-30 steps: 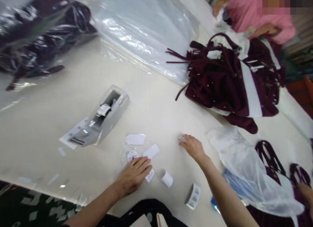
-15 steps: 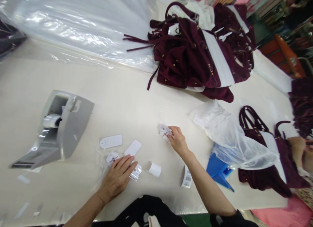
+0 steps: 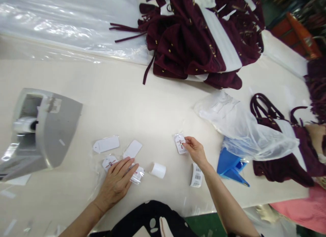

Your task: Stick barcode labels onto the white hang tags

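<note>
The right hand (image 3: 196,152) pinches a tag (image 3: 179,144) between thumb and fingertips, the tag jutting out to its left above the near half of the tabletop (image 3: 114,101). Nearer the front edge, the left hand (image 3: 117,181) lies flat, fingers nearly together, over other tags (image 3: 137,174).

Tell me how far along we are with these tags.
Partway, it seems. Looks done: the sleeved tag already has its clear wrap. In hand: the right hand pinches that one, while the left hand rests over printed tags. Probably left: two blank-faced tags lying apart, and the barcode labels on their curled strip. I cannot tell the full count.
</note>
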{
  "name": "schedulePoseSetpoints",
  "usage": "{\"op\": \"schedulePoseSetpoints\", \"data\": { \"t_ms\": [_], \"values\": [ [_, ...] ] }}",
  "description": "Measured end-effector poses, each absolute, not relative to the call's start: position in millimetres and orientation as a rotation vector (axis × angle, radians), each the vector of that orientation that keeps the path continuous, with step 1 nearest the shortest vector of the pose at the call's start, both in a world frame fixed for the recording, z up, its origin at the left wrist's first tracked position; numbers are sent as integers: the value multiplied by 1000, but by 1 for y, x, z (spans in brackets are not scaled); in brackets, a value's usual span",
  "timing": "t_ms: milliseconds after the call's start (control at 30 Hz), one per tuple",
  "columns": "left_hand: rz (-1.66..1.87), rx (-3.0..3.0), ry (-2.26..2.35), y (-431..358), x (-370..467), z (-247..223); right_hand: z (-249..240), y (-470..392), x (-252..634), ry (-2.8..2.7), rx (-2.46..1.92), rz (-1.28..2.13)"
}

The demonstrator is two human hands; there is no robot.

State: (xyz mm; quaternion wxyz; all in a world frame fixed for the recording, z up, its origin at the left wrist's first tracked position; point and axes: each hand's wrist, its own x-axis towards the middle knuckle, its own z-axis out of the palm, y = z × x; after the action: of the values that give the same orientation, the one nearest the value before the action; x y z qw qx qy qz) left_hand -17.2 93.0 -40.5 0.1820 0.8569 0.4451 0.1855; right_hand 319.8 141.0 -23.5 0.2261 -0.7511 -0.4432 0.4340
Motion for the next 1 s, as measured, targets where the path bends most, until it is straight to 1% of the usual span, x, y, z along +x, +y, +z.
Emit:
{"op": "schedulePoseSetpoints", "data": {
  "t_ms": [100, 167, 267, 333, 367, 433, 533, 600, 667, 733, 800, 867, 1000],
  "values": [
    [530, 2467, 1236, 92, -18, -43, -28, 129, 336, -1268, -2121, 1080],
    [512, 2517, 1218, 91, -19, -45, -29, 119, 351, -1346, -2200, 930],
    [469, 2595, 1205, 88, -20, -49, -27, 96, 364, -1535, -2270, 523],
    [504, 2644, 1205, 86, -20, -52, -20, 76, 356, -1604, -2216, 221],
    [542, 2670, 1199, 85, -21, -53, -15, 64, 347, -1607, -2167, 109],
    [631, 2720, 1202, 83, -21, -54, -4, 38, 319, -1593, -2051, 5],
    [783, 2809, 1241, 78, -22, -51, 11, 1, 265, -1618, -1848, 97],
    [891, 2876, 1244, 73, -23, -47, 16, -16, 230, -1645, -1731, 272],
    [984, 2936, 1218, 67, -22, -42, 19, -24, 199, -1559, -1653, 565],
    [1055, 2976, 1208, 60, -20, -37, 19, -24, 175, -1310, -1596, 919],
    [1107, 3007, 1195, 51, -18, -32, 15, -20, 157, -1063, -1538, 1160],
    [1124, 3042, 1147, 42, -15, -25, 10, -17, 146, -940, -1491, 1243],
    [1078, 3009, 1173, 21, -13, -5, 8, -22, 142, -841, -1400, 1211]
  ]
}}
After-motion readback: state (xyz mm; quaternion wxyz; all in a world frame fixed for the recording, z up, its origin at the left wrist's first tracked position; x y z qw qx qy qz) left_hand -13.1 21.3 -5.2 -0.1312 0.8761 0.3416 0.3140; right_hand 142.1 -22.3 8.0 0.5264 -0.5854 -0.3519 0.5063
